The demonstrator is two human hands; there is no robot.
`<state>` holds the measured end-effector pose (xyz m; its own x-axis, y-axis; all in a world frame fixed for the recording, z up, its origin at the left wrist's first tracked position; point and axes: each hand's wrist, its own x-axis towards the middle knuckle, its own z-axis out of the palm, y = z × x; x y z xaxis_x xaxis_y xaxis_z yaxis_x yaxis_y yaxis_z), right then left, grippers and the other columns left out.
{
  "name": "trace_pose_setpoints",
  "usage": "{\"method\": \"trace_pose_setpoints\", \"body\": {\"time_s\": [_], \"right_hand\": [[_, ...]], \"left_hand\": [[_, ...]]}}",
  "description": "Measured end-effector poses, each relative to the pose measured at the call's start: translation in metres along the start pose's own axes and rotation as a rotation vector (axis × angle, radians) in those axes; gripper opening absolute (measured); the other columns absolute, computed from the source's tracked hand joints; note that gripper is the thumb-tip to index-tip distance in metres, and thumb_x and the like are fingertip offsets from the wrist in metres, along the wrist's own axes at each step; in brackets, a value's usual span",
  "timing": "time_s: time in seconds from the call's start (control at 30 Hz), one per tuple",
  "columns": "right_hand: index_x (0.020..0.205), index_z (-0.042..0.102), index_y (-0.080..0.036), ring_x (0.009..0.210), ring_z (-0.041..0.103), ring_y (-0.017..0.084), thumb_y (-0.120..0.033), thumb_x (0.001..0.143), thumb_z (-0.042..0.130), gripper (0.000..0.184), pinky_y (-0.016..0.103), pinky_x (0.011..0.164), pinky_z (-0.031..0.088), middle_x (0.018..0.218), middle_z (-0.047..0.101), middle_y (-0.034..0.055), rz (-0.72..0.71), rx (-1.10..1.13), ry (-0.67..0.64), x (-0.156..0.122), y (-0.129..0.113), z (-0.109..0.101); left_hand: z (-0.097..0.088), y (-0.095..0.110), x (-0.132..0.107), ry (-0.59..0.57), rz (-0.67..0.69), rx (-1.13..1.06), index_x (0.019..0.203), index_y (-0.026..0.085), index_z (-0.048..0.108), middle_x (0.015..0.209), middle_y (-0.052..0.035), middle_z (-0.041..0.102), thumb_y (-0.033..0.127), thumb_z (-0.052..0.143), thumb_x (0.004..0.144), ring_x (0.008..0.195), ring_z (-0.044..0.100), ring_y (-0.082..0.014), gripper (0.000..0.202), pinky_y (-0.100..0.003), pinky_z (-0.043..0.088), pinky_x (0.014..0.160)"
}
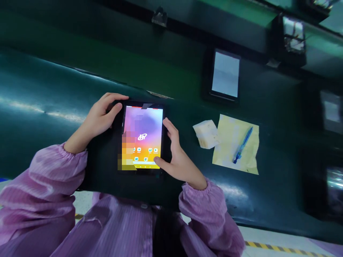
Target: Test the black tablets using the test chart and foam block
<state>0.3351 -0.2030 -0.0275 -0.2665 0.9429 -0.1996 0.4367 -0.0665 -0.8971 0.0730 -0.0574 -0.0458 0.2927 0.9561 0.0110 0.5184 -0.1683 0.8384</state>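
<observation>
A small black tablet (143,137) lies on the dark green belt (48,107) in front of me, its screen lit purple and orange with app icons. My left hand (100,116) grips the tablet's upper left corner, fingers curled over the top edge and thumb on the frame. My right hand (175,157) holds the right edge, fingers along the side and thumb resting on the lower right corner of the screen. Both sleeves are purple.
To the right lie a folded white cloth (207,134) and a yellow paper sheet (227,142) with a blue pen (242,145) on it. Another tablet (225,74) with a pale screen sits farther back. More devices show blurred at the right edge.
</observation>
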Motion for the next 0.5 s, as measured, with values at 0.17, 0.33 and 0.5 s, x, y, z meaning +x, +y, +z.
{"method": "trace_pose_setpoints", "body": {"time_s": [0.17, 0.33, 0.5], "right_hand": [[0.167, 0.006, -0.042, 0.168, 0.007, 0.03, -0.035, 0.094, 0.066, 0.094, 0.06, 0.133, 0.029, 0.181, 0.001, 0.0011, 0.004, -0.027, 0.001, -0.0009, 0.0026, -0.0037], [0.166, 0.002, -0.043, 0.169, 0.006, 0.028, -0.037, 0.096, 0.065, 0.095, 0.059, 0.134, 0.026, 0.181, 0.002, 0.0, -0.04, -0.014, -0.021, -0.0005, 0.0074, -0.0063], [0.167, 0.003, -0.04, 0.169, 0.002, 0.029, -0.032, 0.093, 0.064, 0.096, 0.061, 0.135, 0.019, 0.181, 0.0, 0.0021, -0.031, -0.018, -0.017, 0.0001, 0.0031, -0.0058]], "left_hand": [[-0.0003, -0.0013, 0.0, -0.008, 0.01, 0.001, 0.127, 0.031, 0.072, 0.125, -0.0035, 0.066, 0.025, 0.058, 0.102, 0.053, 0.053, -0.0009, 0.03, -0.013, 0.046, 0.04], [-0.0006, -0.0021, -0.0008, -0.015, 0.013, 0.007, 0.13, 0.029, 0.071, 0.127, -0.0044, 0.066, 0.025, 0.057, 0.102, 0.055, 0.054, -0.0022, 0.032, -0.014, 0.047, 0.041], [-0.0005, -0.0017, -0.0007, -0.019, 0.018, 0.003, 0.129, 0.028, 0.071, 0.127, -0.0046, 0.066, 0.026, 0.057, 0.102, 0.052, 0.053, -0.002, 0.031, -0.016, 0.047, 0.041]]}}
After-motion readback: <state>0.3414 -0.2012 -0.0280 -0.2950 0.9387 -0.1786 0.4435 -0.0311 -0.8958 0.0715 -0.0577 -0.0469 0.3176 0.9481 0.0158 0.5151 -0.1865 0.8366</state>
